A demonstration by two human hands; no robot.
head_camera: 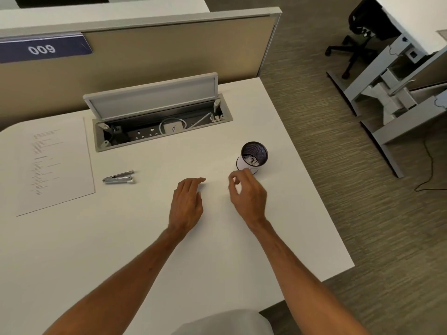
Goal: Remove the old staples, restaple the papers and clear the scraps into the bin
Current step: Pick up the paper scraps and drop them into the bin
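A sheet of printed papers (55, 163) lies at the left of the white desk (145, 238). A metal stapler (118, 177) rests to the right of the papers. A small black mesh bin (254, 157) with white paper scraps inside stands at the right. My left hand (187, 204) lies palm down on the desk, fingers together and holding nothing. My right hand (246, 192) hovers just in front of the bin with its fingers curled and thumb near the fingertips; I cannot tell whether it pinches a small scrap.
An open cable box (157, 117) with its grey lid up sits at the back of the desk. A beige partition (169, 49) stands behind. The desk's right edge drops to carpet, with an office chair (358, 37) and another desk beyond.
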